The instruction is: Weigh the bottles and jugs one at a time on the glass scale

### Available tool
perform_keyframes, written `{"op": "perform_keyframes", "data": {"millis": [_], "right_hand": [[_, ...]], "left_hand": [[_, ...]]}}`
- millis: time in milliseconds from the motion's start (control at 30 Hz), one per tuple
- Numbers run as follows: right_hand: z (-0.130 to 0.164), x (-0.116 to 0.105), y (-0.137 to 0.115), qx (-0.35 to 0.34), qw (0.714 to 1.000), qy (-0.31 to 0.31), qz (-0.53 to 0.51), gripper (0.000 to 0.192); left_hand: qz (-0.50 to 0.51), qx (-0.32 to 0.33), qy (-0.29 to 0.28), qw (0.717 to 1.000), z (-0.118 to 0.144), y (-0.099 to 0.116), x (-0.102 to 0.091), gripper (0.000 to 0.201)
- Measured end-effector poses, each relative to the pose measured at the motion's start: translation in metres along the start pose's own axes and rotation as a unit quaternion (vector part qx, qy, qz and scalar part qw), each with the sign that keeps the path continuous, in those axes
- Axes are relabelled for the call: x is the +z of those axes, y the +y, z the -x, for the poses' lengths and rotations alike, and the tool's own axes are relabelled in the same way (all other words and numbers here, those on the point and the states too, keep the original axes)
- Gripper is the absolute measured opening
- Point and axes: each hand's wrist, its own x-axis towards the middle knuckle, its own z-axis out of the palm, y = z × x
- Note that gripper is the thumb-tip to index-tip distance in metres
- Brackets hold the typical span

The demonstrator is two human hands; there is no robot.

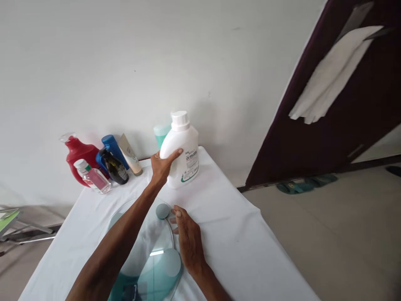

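My left hand [163, 168] is closed on a large white detergent bottle [184, 161] with a white cap, near the back right corner of the table. The bottle stands close to upright, and whether its base touches the cloth I cannot tell. My right hand [189, 238] rests beside the right edge of a round glass scale [150, 271], its fingers stretched out and its fingertips at the rim. The scale is see-through, with grey round pads, and my left forearm crosses over it.
At the table's back left stand a red bottle [78, 156], a blue bottle [113, 148], a dark bottle [116, 169], a pink clear bottle [97, 179] and a beige tube [130, 154]. A green-tinted container [160, 133] is partly behind the white bottle. Slippers [294, 187] lie by the door [313, 146].
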Motion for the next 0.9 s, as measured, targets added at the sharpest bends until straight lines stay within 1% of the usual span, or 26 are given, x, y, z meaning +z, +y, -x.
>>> {"op": "perform_keyframes", "data": {"millis": [67, 133, 233, 300, 367, 467, 533, 600, 700, 800, 900], "right_hand": [[0.000, 0.000, 0.000, -0.007, 1.000, 0.006, 0.001, 0.067], [0.000, 0.000, -0.001, -0.008, 1.000, 0.016, 0.010, 0.067], [0.000, 0.002, -0.001, -0.009, 0.999, 0.029, 0.016, 0.067], [-0.001, 0.002, -0.002, -0.016, 0.999, 0.031, 0.012, 0.067], [-0.002, 0.003, -0.002, -0.026, 0.999, 0.025, 0.004, 0.066], [-0.003, 0.002, -0.001, -0.028, 1.000, 0.012, -0.003, 0.067], [-0.003, 0.001, 0.001, -0.019, 1.000, 0.006, 0.000, 0.069], [-0.003, 0.002, 0.004, -0.010, 1.000, -0.003, -0.004, 0.070], [-0.004, 0.005, 0.007, 0.008, 1.000, -0.004, -0.013, 0.072], [-0.003, 0.006, 0.005, 0.020, 1.000, -0.013, -0.010, 0.078], [-0.002, 0.005, 0.001, 0.024, 1.000, -0.015, -0.006, 0.083]], "left_hand": [[0.009, -0.001, 0.038, 0.999, 0.001, 0.002, 0.001, 0.053], [0.019, 0.000, 0.060, 0.998, 0.001, 0.008, -0.003, 0.055], [0.036, 0.029, 0.075, 0.996, 0.003, 0.027, -0.019, 0.055], [0.043, 0.063, 0.083, 0.994, 0.010, 0.047, -0.037, 0.055], [0.043, 0.093, 0.089, 0.991, 0.022, 0.069, -0.060, 0.056], [0.024, 0.117, 0.087, 0.989, 0.052, 0.096, -0.099, 0.057], [0.007, 0.120, 0.088, 0.989, 0.076, 0.106, -0.125, 0.059], [-0.006, 0.116, 0.101, 0.988, 0.100, 0.109, -0.147, 0.061], [-0.024, 0.092, 0.132, 0.987, 0.132, 0.103, -0.174, 0.058], [-0.030, 0.053, 0.154, 0.986, 0.156, 0.092, -0.191, 0.052], [-0.026, 0.031, 0.161, 0.986, 0.169, 0.081, -0.200, 0.051]]}}
